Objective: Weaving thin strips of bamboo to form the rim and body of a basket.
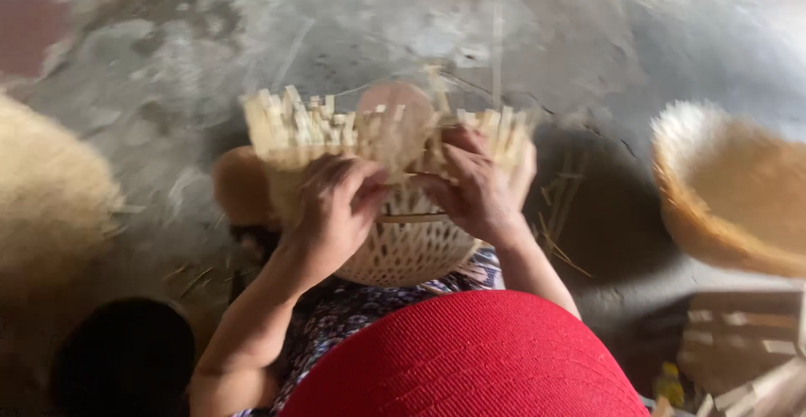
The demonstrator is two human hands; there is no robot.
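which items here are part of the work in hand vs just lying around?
In hand:
half-woven bamboo basket
its loose strip ends
left hand
right hand

Lying about:
finished basket, at right
scrap slivers on floor
dark round object

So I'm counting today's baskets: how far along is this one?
The rounded woven body of the basket looks done. In hand is the top edge: the left hand and right hand both press on it near the rim. Left to do: the loose strip ends stand uncut and unbound all around the rim. A finished-looking basket sits to the right.
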